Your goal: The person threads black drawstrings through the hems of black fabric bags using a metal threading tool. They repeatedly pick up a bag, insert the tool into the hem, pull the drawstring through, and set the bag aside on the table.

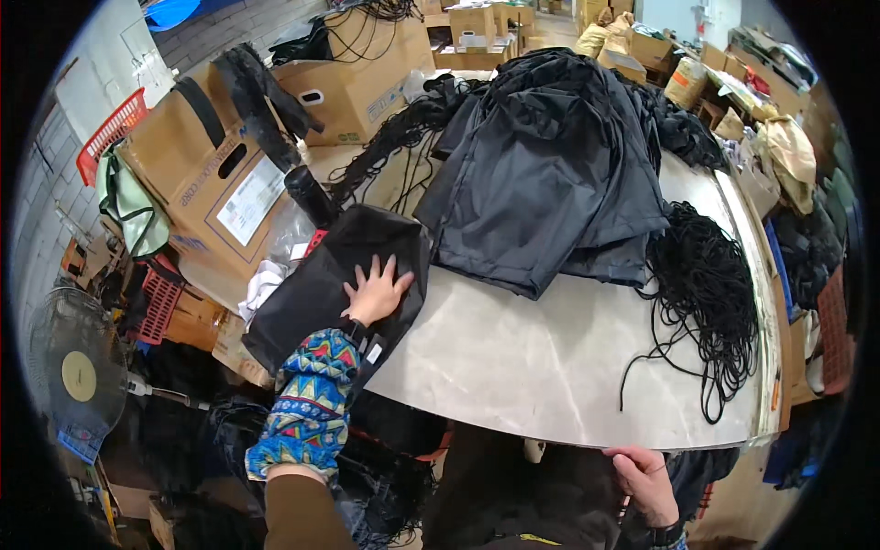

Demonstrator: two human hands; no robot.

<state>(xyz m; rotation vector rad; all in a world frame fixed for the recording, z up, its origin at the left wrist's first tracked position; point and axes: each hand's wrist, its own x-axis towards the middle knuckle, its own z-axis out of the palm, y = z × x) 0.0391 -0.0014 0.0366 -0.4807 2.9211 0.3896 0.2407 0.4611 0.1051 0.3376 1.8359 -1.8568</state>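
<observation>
My left hand [375, 291] lies flat, fingers spread, on a black fabric bag [330, 275] at the left edge of the pale table [550, 367]. The sleeve on that arm is knitted in bright colours. My right hand [646, 481] is below the table's near edge, fingers curled over dark cloth at my lap; what it grips is hard to tell. A big heap of black fabric bags [550, 165] lies across the table's middle and far side. A tangle of black cords [706, 293] sits to its right.
Cardboard boxes [220, 174] stand left of the table, with a black cylinder [310, 194] beside them. A red basket [110, 133] and a fan [78, 376] are at the left. More boxes and bags crowd the far side and the right.
</observation>
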